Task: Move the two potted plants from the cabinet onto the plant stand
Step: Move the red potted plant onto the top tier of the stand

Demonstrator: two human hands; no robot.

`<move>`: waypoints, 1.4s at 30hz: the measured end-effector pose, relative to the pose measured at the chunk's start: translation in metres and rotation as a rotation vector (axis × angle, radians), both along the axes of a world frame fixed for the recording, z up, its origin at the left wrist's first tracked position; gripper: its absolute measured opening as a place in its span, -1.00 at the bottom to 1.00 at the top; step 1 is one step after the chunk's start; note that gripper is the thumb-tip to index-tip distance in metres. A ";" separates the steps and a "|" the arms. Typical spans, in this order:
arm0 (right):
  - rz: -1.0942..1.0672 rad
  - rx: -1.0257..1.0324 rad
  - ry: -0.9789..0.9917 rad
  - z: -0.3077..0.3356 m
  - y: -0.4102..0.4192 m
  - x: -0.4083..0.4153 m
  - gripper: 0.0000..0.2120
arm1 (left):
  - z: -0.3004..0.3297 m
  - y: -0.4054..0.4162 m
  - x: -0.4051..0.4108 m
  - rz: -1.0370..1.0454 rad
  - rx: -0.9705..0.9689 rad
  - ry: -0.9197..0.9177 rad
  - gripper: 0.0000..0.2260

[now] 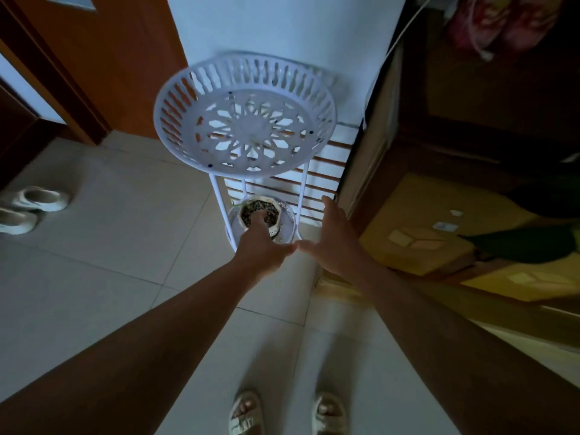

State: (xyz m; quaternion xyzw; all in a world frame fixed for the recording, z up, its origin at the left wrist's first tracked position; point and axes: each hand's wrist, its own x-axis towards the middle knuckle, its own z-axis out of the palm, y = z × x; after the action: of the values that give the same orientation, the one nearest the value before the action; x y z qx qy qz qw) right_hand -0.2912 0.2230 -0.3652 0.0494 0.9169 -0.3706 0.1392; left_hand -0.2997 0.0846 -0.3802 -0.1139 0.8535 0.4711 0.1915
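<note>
A white plastic plant stand [175, 98] stands against the wall, and its round upper tray with cut-out pattern holds nothing. On its lower tray [287, 226] sits a small pale pot [251, 205] filled with dark pebbles, a thin green leaf poking out at its left. My left hand [263, 246] reaches down onto the pot, fingers over its front rim and pebbles. Just to the right, my right hand [334, 238] hovers flat and open with fingers spread, holding nothing. Only one potted plant is visible.
A dark wooden cabinet [455, 127] rises at the right with yellow boxes [417, 221] at its foot. A brown door [103, 58] is at the left, pale shoes [34, 205] lie on the tiled floor, and my sandalled feet [288, 412] show below.
</note>
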 end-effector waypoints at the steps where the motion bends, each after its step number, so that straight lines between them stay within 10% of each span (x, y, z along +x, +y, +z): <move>1: -0.012 -0.003 0.000 0.011 0.001 0.003 -0.06 | 0.011 0.002 0.002 -0.014 -0.013 0.002 -0.23; 42: -0.698 0.200 0.294 0.246 -0.009 -0.046 -0.04 | 0.253 0.030 -0.143 -0.621 0.254 0.134 -0.20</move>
State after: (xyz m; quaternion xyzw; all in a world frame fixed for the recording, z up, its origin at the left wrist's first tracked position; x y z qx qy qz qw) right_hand -0.3373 0.2141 -0.1192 0.3182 0.8868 -0.3075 -0.1334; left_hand -0.4424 0.1149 -0.1269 0.2074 0.7925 0.4994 0.2820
